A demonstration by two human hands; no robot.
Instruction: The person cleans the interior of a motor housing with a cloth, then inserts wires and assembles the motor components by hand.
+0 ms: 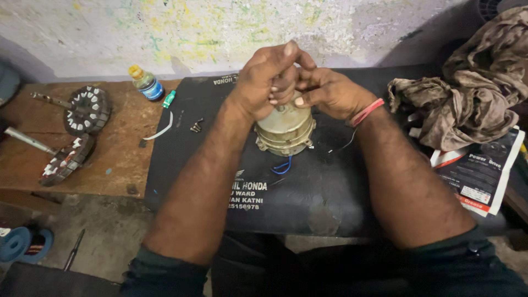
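pressing both hands together, we hold our left hand (264,77) and right hand (324,91) closed around the top of the round motor housing (285,129), keeping it steady on the black mat (330,187).

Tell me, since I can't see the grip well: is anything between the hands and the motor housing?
Nothing visible. Both the left hand and the right hand are clasped together right on top of the motor housing, which sits on the black mat. The screws lie off to its left, apart from it.
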